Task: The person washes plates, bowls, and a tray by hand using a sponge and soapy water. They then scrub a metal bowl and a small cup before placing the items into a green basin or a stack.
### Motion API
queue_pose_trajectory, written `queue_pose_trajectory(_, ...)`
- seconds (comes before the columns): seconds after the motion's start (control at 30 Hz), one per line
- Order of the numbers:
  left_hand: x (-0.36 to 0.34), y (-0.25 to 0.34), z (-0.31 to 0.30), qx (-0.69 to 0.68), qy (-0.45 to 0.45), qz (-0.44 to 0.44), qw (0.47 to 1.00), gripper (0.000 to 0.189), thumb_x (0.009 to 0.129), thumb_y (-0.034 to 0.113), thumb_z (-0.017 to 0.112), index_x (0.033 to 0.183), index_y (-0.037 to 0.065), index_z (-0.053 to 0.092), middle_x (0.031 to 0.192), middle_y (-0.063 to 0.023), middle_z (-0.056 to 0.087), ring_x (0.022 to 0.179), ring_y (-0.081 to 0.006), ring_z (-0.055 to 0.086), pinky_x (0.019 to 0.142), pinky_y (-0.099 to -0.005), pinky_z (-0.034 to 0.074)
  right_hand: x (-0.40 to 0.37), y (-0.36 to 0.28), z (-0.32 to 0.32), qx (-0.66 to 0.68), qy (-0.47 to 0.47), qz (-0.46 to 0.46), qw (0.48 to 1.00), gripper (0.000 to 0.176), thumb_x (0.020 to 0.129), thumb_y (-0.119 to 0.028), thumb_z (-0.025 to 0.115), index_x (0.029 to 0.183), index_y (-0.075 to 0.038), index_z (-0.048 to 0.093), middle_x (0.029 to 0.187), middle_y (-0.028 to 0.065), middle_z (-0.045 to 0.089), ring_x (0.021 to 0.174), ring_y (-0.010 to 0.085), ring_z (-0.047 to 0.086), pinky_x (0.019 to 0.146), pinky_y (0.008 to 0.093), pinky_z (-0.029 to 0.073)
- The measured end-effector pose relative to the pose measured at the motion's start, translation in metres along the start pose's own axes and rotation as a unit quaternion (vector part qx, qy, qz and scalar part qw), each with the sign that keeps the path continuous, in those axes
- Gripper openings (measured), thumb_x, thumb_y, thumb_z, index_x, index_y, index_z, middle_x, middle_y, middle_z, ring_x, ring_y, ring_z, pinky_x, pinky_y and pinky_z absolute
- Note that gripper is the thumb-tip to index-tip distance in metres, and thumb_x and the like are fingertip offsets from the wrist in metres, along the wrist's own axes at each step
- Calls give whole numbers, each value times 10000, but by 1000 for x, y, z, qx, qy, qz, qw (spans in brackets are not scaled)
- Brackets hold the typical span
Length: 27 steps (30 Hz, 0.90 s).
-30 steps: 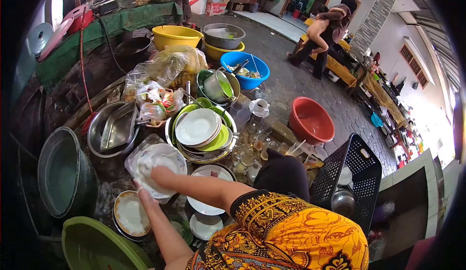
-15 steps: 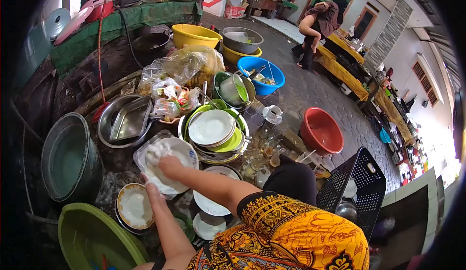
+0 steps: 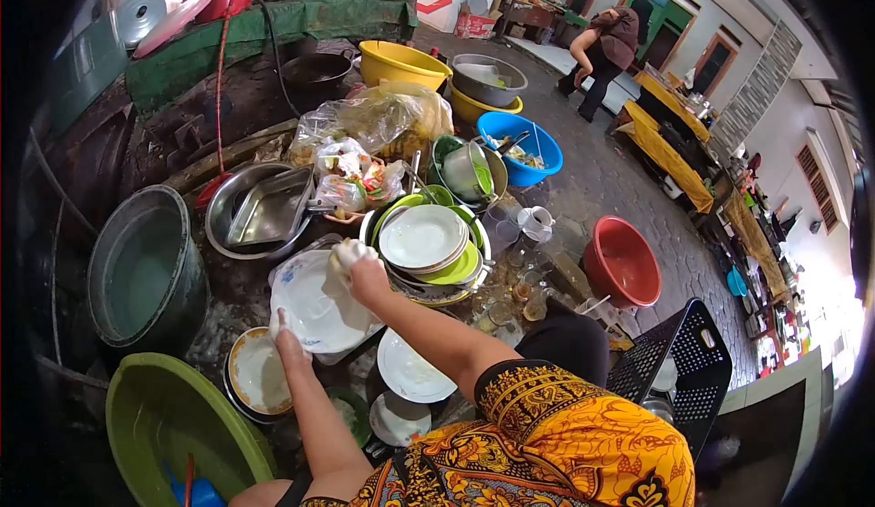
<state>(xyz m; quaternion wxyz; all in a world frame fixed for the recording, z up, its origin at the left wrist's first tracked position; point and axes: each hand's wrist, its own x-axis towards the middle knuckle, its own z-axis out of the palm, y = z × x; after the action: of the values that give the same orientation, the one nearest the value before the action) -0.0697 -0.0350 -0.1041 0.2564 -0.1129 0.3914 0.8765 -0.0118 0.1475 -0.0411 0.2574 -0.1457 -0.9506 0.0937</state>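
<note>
A large white plate with blue flowers (image 3: 314, 302) is tilted in front of me, over a clear tray. My left hand (image 3: 292, 350) grips the plate's lower left rim. My right hand (image 3: 365, 274) is closed around a soapy pale sponge (image 3: 350, 253) at the plate's upper right edge. Just right of it, white plates (image 3: 421, 236) and green ones stand stacked in a wide basin. Below my left hand lies an orange-rimmed plate (image 3: 258, 372). Another white plate (image 3: 410, 367) lies under my right forearm.
Left stand a dark water bucket (image 3: 146, 265) and a green tub (image 3: 173, 434). Steel pans (image 3: 264, 206), a food-waste bag (image 3: 365, 124), a blue basin (image 3: 521, 168) and glasses (image 3: 533, 302) lie ahead. Right are a red basin (image 3: 624, 261) and black crate (image 3: 670, 343). A person (image 3: 609, 46) bends far off.
My right hand and the sponge have moved from the middle of the plate to its upper right edge. The view has shifted, and the distant person's pose has changed.
</note>
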Motion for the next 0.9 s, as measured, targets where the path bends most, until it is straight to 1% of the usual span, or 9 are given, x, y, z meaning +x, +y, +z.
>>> queue_pose_trajectory(0.07, -19, 10, 26, 9, 33, 26, 999, 482, 853, 322, 448, 1203, -1, 372, 1194, -133, 445, 1056, -262, 459, 877, -370, 379, 6, 3, 10, 68, 108, 72, 989, 181, 665, -209, 597, 745, -49, 627, 623, 124, 569, 643, 300, 573, 585, 400, 454)
queue_pose_trajectory(0.17, -5, 2, 16, -14, 38, 90, 995, 479, 856, 317, 439, 1218, 14, 358, 1208, -136, 429, 1062, -277, 452, 882, -380, 375, 1, 36, 54, 218, -64, 308, 924, 307, 719, -250, 597, 929, -28, 562, 707, 148, 588, 637, 347, 572, 628, 367, 469)
queue_pose_trajectory(0.23, -9, -1, 21, -56, 67, 66, 994, 468, 858, 307, 434, 1220, 21, 356, 1211, -138, 424, 1065, -280, 449, 881, -390, 375, -18, 23, 59, 719, -170, 437, 512, 449, 722, -297, 603, 1085, -65, 478, 943, 171, 577, 779, 320, 579, 713, 371, 465)
queue_pose_trajectory(0.37, 4, -16, 13, -102, 101, 24, 989, 422, 849, 245, 449, 1201, 24, 381, 1187, -136, 444, 1050, -286, 462, 860, -410, 395, -41, -34, 3, 713, -262, 455, 464, 570, 776, -421, 511, 1221, -96, 364, 1160, 168, 467, 1008, 287, 497, 856, 409, 397)
queue_pose_trajectory(0.43, 2, -16, 14, -99, 92, 27, 991, 403, 830, 222, 475, 1177, 27, 408, 1139, -132, 479, 1003, -282, 494, 824, -409, 421, -34, -46, -30, 834, -243, 358, 341, 663, 808, -523, 381, 1302, -111, 220, 1265, 139, 364, 1154, 265, 363, 959, 425, 285)
queue_pose_trajectory(0.6, 6, -23, 1, -32, 41, -34, 998, 373, 765, 185, 559, 1101, 42, 481, 979, -108, 569, 840, -270, 571, 711, -404, 482, 5, -9, -4, 864, -188, 308, 351, 515, 856, -457, 324, 1180, -68, 421, 1157, 98, 480, 1049, 244, 463, 899, 379, 363)
queue_pose_trajectory(0.67, 10, -33, 1, -46, -93, -76, 992, 361, 735, 196, 592, 1056, 52, 509, 920, -93, 585, 786, -259, 582, 645, -401, 498, 9, 4, 33, 858, -175, 318, 362, 456, 861, -414, 359, 1125, -63, 482, 1103, 99, 522, 988, 240, 509, 856, 370, 407)
queue_pose_trajectory(0.73, 10, -35, 1, -42, -76, -121, 989, 376, 720, 195, 606, 1056, 56, 510, 944, -92, 579, 802, -258, 581, 625, -393, 503, -6, 17, 88, 868, -197, 315, 330, 390, 858, -366, 402, 1049, -48, 522, 941, 97, 583, 792, 208, 566, 726, 355, 464)
queue_pose_trajectory(0.9, -3, -17, 9, -40, -16, -126, 991, 423, 731, 183, 596, 1116, 58, 473, 1005, -98, 555, 879, -269, 560, 650, -419, 500, -26, -9, 42, 811, -250, 364, 383, 383, 848, -341, 431, 1089, -52, 499, 1006, 99, 560, 861, 220, 552, 762, 372, 454)
